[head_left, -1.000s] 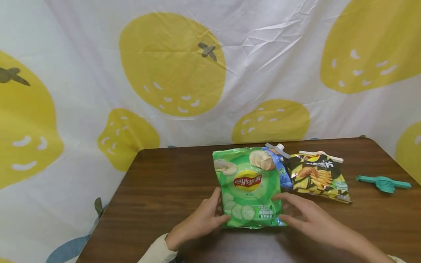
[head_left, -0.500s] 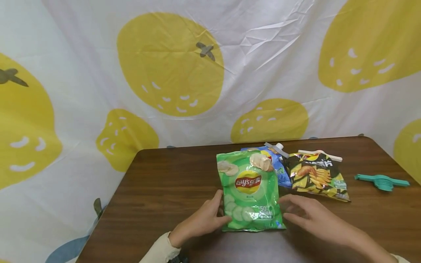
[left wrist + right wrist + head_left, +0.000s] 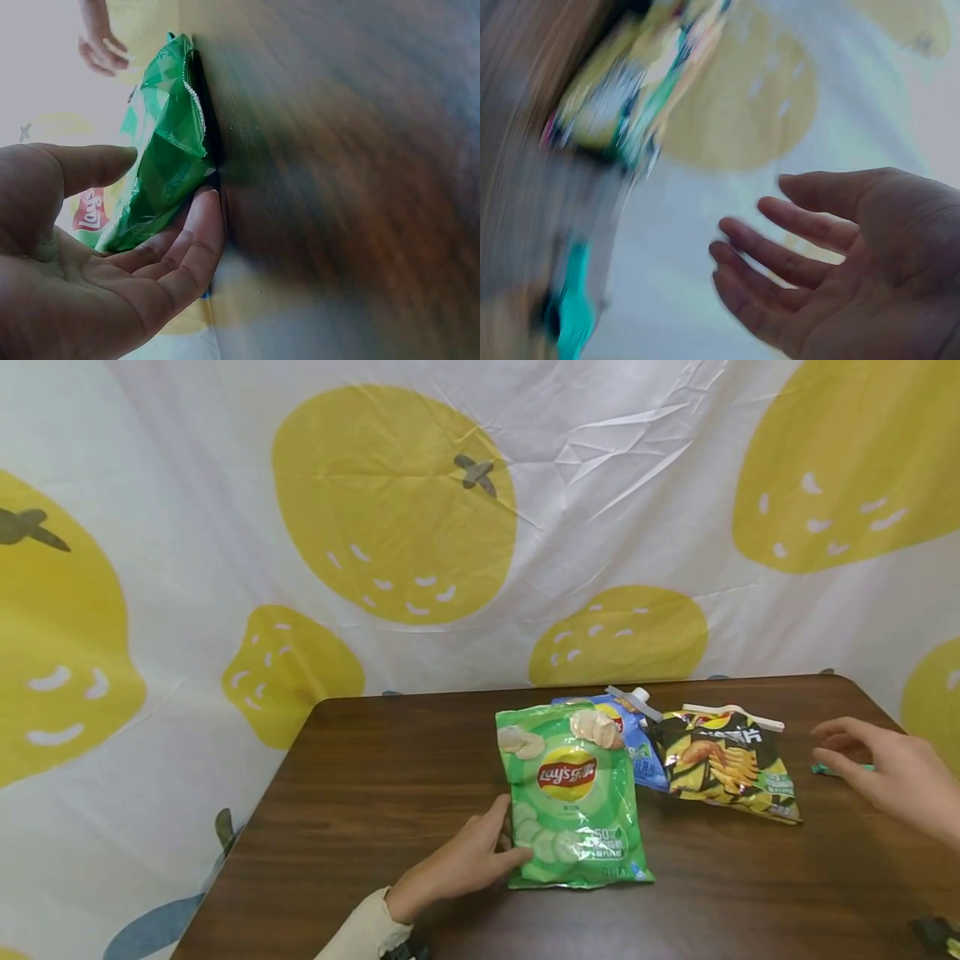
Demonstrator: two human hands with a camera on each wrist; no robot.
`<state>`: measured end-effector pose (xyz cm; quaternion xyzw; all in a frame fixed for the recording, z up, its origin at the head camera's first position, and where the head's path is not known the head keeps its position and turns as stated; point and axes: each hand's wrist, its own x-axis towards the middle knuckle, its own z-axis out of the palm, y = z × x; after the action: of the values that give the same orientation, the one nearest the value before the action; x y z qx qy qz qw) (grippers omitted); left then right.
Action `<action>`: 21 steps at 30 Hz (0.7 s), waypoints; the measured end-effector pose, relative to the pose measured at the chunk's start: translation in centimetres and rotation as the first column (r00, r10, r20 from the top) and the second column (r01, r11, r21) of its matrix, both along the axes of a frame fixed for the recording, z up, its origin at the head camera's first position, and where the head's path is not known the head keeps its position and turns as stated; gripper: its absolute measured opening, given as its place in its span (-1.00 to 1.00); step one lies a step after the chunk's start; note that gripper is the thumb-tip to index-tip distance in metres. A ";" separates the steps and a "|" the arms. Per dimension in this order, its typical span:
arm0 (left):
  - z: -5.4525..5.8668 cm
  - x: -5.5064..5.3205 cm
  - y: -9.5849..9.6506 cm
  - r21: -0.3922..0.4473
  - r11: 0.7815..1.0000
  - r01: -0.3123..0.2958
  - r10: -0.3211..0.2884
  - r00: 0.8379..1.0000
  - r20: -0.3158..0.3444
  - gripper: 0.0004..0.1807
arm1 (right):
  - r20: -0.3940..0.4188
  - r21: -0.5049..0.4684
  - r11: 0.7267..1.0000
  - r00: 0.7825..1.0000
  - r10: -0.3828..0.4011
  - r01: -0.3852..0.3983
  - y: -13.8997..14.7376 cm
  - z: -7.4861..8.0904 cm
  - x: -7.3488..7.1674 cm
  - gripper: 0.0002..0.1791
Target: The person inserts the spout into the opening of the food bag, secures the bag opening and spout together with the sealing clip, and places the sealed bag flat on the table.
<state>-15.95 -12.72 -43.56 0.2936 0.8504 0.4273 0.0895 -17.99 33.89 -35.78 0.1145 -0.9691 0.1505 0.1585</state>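
Observation:
A green bag of potato chips lies on the wooden table in front of me, front side up. My left hand holds its lower left edge, thumb over the front and fingers along the side and underneath, as the left wrist view shows. Off to the right, my right hand hovers with fingers apart and nothing in them. It covers most of a teal bar-shaped clip in the head view. In the right wrist view the teal clip, with a round middle part, lies apart from the fingers.
Behind the green bag lies a blue chip bag, partly hidden, with a grey white-capped clip across its top. Beside it is a black-and-yellow chip bag with a white sealing clip. A lemon-print cloth hangs behind the table.
My right hand has left the green bag's right edge and moved right, over the teal clip. The green bag has settled slightly lower and to the right; my left hand stays at its edge.

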 end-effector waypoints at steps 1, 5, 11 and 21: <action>0.0 0.0 0.0 -0.002 1.000 0.000 0.000 1.000 -0.001 -0.53 | 0.013 0.020 1.000 1.000 -0.022 0.021 1.1 -0.4 -0.5 -0.62; 0.0 0.1 0.0 -0.012 1.000 -0.004 0.004 1.000 -0.014 -0.55 | 0.073 0.095 0.994 0.996 -0.053 0.046 4.8 -2.3 -2.1 -0.48; 0.0 0.2 0.0 -0.020 1.000 -0.003 0.003 1.000 -0.016 -0.53 | 0.273 0.171 0.985 0.960 -0.068 0.021 8.1 -4.6 -3.5 -0.20; 0.2 0.0 -0.1 -0.032 0.999 0.008 -0.009 1.000 -0.028 -0.50 | 0.223 0.106 0.992 0.971 -0.087 0.065 9.4 -6.9 -4.2 -0.46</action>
<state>-15.92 -12.83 -43.34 0.3020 0.8570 0.4090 0.0839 -22.15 43.24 -42.69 0.0669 -0.9907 0.1087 0.0464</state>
